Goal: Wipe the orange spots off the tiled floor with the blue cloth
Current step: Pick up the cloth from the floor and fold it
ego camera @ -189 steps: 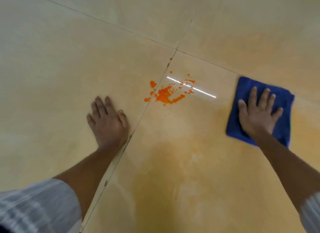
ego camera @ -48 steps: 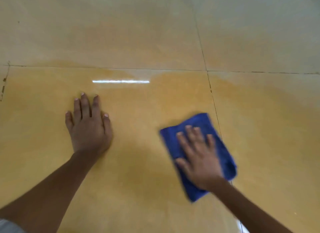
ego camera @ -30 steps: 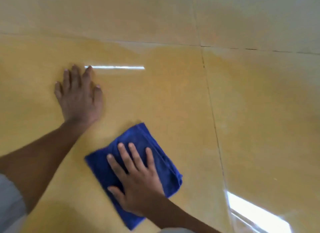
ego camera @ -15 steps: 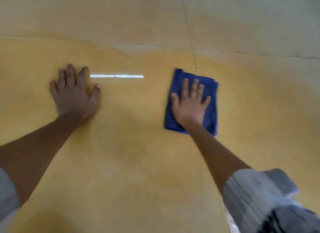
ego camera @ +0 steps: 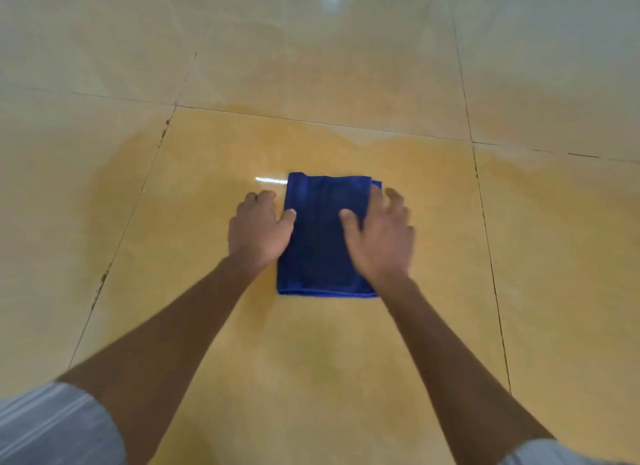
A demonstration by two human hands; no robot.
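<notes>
The blue cloth (ego camera: 322, 236) lies folded flat on the tiled floor (ego camera: 346, 343), straight ahead of me. My left hand (ego camera: 258, 229) is at its left edge, thumb on the cloth and fingers curled beside it. My right hand (ego camera: 379, 236) holds the right edge, thumb on top and fingers curled over the side; it is blurred. No distinct orange spots show. A thin orange-yellow film (ego camera: 214, 160) spreads over the tile around the cloth.
Dark grout lines (ego camera: 138, 201) run on the left, right and far side of this tile. The paler tiles (ego camera: 311, 49) beyond carry only a faint tint. A bright light reflection (ego camera: 270, 179) sits just left of the cloth's far corner.
My left hand has left the floor at the left and come to the cloth's left edge. My right hand no longer presses flat on the cloth; it now curls over the right edge.
</notes>
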